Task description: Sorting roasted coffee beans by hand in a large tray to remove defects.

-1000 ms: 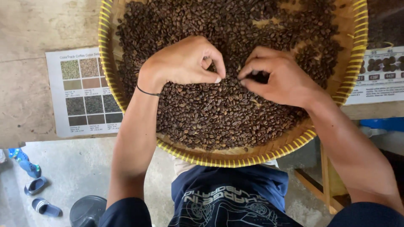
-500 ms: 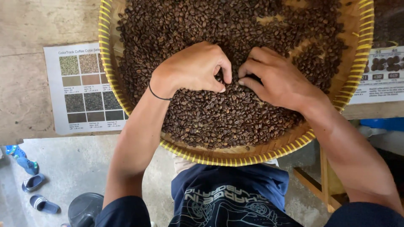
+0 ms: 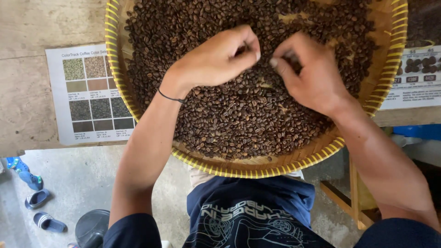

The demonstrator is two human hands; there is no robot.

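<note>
Mostly roasted coffee beans [image 3: 239,115] here, dark brown, small ovals, matte, too many to count; they cover the bed of one round woven tray [image 3: 275,170], bamboo-coloured weave with a yellow-striped rim. The tray rests on a worn stone-like table [image 3: 27,55] and overhangs its near edge above our lap.

We have two bare hands over the beans, near the tray's middle, close together but apart. Our left hand [image 3: 216,59] is curled, thumb and forefinger pressed together at the tips; whether a bean sits in the pinch we cannot tell. A thin black band [image 3: 171,97] circles that wrist. Our right hand [image 3: 312,73] is also curled, fingertips bunched down among the beans, thumb out front; a held bean cannot be made out.

Two printed sheets lie on the table: one colour chart [image 3: 87,94] left of the tray, white paper with a grid of ten speckled swatches from green to near black, partly under the rim; one second chart [image 3: 415,82] at the right edge, showing dark bean pictures.

Below, grey concrete floor [image 3: 78,174], three blue sandals [image 3: 39,200], one round black lid-like object [image 3: 92,227], and a wooden frame [image 3: 353,202] on the right.
</note>
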